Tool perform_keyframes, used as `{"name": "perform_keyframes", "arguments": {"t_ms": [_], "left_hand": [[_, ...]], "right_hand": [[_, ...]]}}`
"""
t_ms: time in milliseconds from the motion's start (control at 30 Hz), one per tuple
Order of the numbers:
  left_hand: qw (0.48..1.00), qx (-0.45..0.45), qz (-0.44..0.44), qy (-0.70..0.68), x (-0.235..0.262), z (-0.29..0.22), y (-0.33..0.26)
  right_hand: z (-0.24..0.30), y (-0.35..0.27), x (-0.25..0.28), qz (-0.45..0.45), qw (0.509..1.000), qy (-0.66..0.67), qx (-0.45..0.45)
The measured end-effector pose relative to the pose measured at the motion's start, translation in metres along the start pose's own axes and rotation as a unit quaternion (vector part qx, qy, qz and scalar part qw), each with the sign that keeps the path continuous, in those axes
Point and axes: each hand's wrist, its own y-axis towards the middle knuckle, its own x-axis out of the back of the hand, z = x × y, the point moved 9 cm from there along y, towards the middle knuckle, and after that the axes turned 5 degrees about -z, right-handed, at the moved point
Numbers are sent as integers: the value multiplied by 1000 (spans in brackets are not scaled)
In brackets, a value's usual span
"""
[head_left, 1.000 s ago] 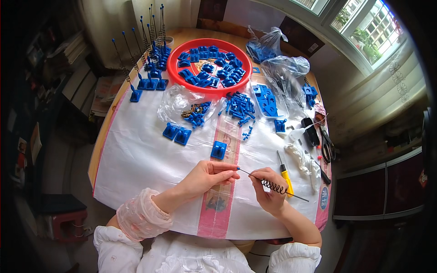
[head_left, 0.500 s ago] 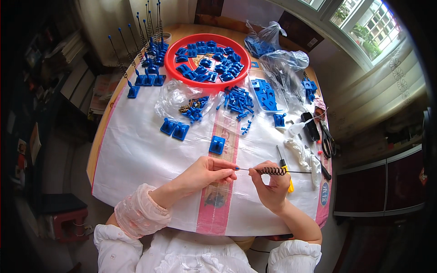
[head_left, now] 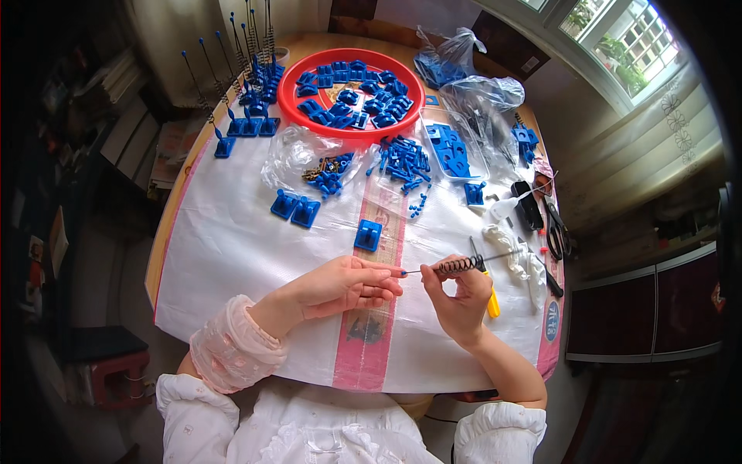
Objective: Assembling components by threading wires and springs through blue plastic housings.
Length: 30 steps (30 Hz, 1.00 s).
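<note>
My right hand (head_left: 462, 309) pinches a thin dark rod with a black coil spring (head_left: 459, 265) around it. The rod tilts slightly, its far end pointing right and a little away from me. At its left end sits a small blue bead (head_left: 403, 273), which touches the index fingertip of my left hand (head_left: 344, 286). The left fingers are stretched out and apart, palm partly turned up, the thumb lying back from the bead. Just beyond my left hand lies a blue square base (head_left: 368, 236) with a raised clip. A yellow-handled screwdriver (head_left: 492, 300) lies partly behind my right hand.
A red round tray (head_left: 287, 104) holds several blue clips. Blue bases with upright spring rods (head_left: 246, 126) stand far left. Small blue pegs (head_left: 406, 162), a clear box of blue plates (head_left: 448, 151) and plastic bags (head_left: 483, 104) lie beyond my hands. Scissors (head_left: 558, 232) lie right.
The rod has tilted, its right end swinging away from me. My left fingers have loosened and spread, the thumb drawing back from the bead. Both hands have shifted slightly up in view.
</note>
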Motion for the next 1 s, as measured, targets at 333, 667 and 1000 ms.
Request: {"name": "perform_keyframes", "arguments": {"t_ms": [333, 667, 1000], "left_hand": [[997, 56, 32, -48, -5, 10, -2], [997, 55, 39, -48, -4, 11, 1], [997, 54, 32, -51, -4, 12, 1]], "right_hand": [[-24, 4, -5, 3, 996, 4, -89], [-39, 5, -1, -35, 988, 54, -140], [-28, 8, -3, -37, 993, 41, -108]]}}
